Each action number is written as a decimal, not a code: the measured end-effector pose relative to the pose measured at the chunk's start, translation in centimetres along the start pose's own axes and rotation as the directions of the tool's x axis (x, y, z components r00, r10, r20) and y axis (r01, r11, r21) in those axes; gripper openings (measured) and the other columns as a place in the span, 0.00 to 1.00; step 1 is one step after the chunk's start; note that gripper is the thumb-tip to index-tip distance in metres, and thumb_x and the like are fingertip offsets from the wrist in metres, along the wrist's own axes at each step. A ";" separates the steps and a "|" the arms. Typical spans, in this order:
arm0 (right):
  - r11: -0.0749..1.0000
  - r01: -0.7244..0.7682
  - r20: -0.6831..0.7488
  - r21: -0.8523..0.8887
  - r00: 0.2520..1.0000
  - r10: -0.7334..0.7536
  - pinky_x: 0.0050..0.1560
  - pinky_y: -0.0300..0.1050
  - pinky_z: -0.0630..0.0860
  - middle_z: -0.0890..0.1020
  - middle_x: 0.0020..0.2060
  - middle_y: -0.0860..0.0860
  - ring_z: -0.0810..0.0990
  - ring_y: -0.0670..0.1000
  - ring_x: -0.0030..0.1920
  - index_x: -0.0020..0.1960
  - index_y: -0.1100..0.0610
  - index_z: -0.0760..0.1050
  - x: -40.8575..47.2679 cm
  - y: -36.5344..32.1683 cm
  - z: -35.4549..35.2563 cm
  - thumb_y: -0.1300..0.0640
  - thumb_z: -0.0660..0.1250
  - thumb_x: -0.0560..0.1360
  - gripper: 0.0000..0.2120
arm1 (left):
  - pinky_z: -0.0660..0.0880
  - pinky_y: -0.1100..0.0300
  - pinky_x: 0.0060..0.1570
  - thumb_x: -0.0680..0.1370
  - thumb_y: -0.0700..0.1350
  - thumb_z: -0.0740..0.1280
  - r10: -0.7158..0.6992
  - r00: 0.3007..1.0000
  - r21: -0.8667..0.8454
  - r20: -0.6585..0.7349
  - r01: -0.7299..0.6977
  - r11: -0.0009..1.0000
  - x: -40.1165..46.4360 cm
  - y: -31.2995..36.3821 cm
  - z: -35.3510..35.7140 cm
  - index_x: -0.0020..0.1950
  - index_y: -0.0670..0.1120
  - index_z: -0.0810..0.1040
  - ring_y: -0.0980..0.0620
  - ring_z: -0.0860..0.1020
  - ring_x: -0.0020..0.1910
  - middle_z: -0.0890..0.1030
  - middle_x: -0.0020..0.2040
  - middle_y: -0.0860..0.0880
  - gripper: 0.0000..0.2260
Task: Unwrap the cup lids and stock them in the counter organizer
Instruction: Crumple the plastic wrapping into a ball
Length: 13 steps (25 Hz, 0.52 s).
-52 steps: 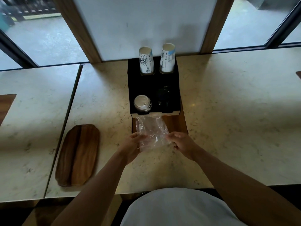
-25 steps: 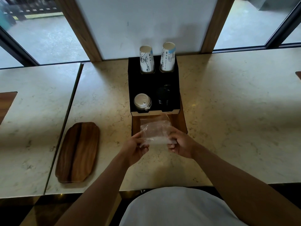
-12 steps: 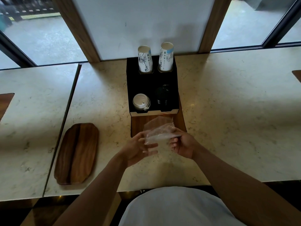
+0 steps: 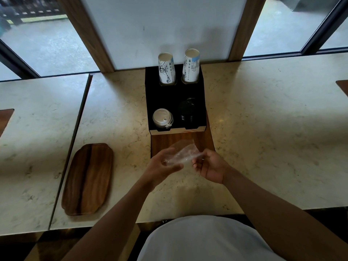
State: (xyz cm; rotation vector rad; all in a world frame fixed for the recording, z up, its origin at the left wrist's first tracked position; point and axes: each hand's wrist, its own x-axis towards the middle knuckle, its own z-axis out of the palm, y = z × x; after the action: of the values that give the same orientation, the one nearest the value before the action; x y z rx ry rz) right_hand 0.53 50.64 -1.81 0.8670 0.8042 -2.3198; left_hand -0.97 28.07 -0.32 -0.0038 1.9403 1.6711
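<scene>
Lids, white (image 4: 162, 118) and black (image 4: 186, 112), sit in the organizer (image 4: 174, 95) at centre frame; below, left hand (image 4: 162, 166) and right hand (image 4: 211, 165) pinch a crumpled clear wrapper (image 4: 183, 153) above open worktop (image 4: 263, 129).

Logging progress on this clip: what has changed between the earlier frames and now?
The clear plastic wrapper, earlier held spread open and flat between both hands, is now folded and bunched smaller between the left hand and right hand, still above the counter edge. Unchanged: the white lids and black lids in the organizer, both cup stacks, and the wooden tray.
</scene>
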 end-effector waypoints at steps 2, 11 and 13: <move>1.000 -0.001 0.047 0.022 0.999 0.000 0.38 0.47 0.79 0.79 0.37 0.63 0.78 0.56 0.35 0.42 0.66 0.76 -0.1 -0.2 -0.1 0.62 0.56 0.74 0.11 | 0.82 0.54 0.54 0.69 0.46 0.81 0.012 0.999 0.012 0.032 -0.013 1.000 0.1 -0.1 0.1 0.71 0.51 0.74 0.51 0.81 0.60 0.78 0.64 0.53 0.32; 0.673 0.040 0.092 -0.739 0.995 0.042 0.39 0.43 0.73 0.78 0.43 0.51 0.76 0.49 0.38 0.64 0.50 0.76 -0.3 -1.3 -0.8 0.39 0.77 0.68 0.30 | 0.84 0.49 0.48 0.76 0.42 0.73 -0.085 0.996 0.029 -0.001 0.085 0.996 1.1 -1.0 -0.5 0.58 0.48 0.83 0.45 0.85 0.48 0.86 0.51 0.45 0.11; 0.642 0.099 0.125 -0.760 0.992 -0.005 0.52 0.50 0.77 0.84 0.55 0.57 0.82 0.56 0.52 0.61 0.50 0.79 -0.1 -1.3 -0.5 0.37 0.75 0.68 0.27 | 0.84 0.49 0.47 0.76 0.41 0.72 -0.155 0.987 -0.001 0.049 0.155 0.988 1.0 -1.0 -0.6 0.58 0.47 0.83 0.44 0.86 0.48 0.86 0.51 0.44 0.11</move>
State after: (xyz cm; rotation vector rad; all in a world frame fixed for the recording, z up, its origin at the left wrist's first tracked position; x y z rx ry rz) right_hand -0.09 51.87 -1.59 0.3127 1.6083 -1.7377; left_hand -1.72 27.62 -1.66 -0.1119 1.8502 1.5596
